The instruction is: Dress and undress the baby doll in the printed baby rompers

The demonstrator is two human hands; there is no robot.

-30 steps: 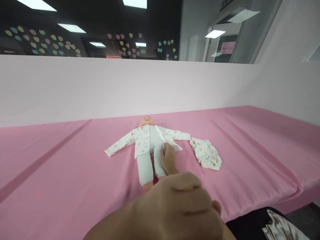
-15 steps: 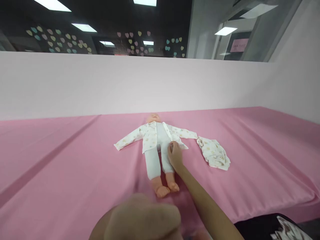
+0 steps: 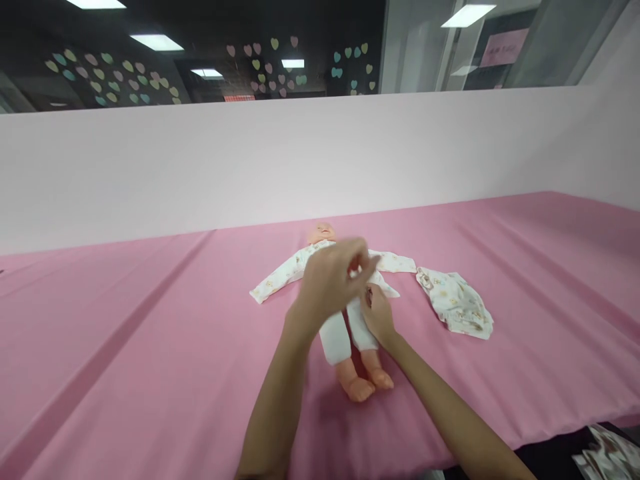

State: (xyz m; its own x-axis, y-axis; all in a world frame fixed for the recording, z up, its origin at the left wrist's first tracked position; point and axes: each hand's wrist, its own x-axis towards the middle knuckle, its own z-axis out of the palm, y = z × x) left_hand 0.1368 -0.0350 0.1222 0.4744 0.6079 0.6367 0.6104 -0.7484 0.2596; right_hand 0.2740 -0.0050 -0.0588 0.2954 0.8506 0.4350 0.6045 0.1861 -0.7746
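Observation:
A baby doll (image 3: pixel 335 340) lies face up on the pink cloth, its head toward the wall and its feet toward me. It wears white leggings and a white printed baby shirt (image 3: pixel 285 272), with both sleeves stretched outward. My left hand (image 3: pixel 333 277) is above the doll's torso, hiding much of the shirt's front; its fingers are curled but blurred by motion, and whether they hold anything is unclear. Beside the doll's hip, my right hand (image 3: pixel 379 312) has its fingers closed at the lower edge of the shirt's open front.
Folded printed baby clothing (image 3: pixel 456 305) lies on the pink cloth (image 3: pixel 150 373) to the right, by the sleeve end. A white wall (image 3: pixel 250 167) rises behind, with a window above it. Dark and patterned fabric (image 3: pixel 607 453) shows at the lower right corner.
My left hand has swung from close below the camera, forward and up over the doll's torso. The right hand stays at the shirt's edge. The view has shifted slightly.

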